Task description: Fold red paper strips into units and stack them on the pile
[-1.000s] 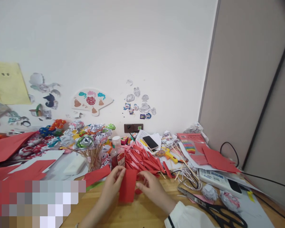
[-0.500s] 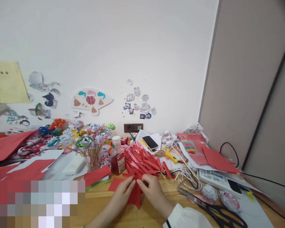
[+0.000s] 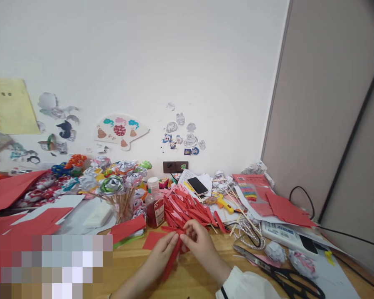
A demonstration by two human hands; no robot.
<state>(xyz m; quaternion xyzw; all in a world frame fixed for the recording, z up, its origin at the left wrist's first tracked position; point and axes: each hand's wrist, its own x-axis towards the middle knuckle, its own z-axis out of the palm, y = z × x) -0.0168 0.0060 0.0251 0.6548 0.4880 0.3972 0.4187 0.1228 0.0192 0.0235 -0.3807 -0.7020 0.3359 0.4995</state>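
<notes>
Between my two hands is a piece of red paper [image 3: 172, 262], now showing as a narrow folded strip that slants down toward me. My left hand [image 3: 163, 248] pinches it near its upper end. The thumb and fingers of my right hand [image 3: 197, 240] close on the same end, close beside the left thumb. Part of the paper is hidden behind the fingers. A flat red paper piece [image 3: 151, 240] lies on the wooden table [image 3: 134, 265] just left of my hands. Right behind them rises a heap of folded red paper strips [image 3: 187, 207].
A glass bottle [image 3: 155, 207] and a cup of sticks with paper flowers [image 3: 124, 205] stand at the back left. Large black-handled scissors [image 3: 277, 270], a string of beads [image 3: 248, 234], a yellow glue gun [image 3: 223, 203] and a phone [image 3: 197, 186] lie rightward. Blurred blocks cover the lower left.
The red paper has gone from a wider hanging sheet to a narrow slanted strip. My right hand's fingers have lifted slightly, while my left hand stays nearly in place.
</notes>
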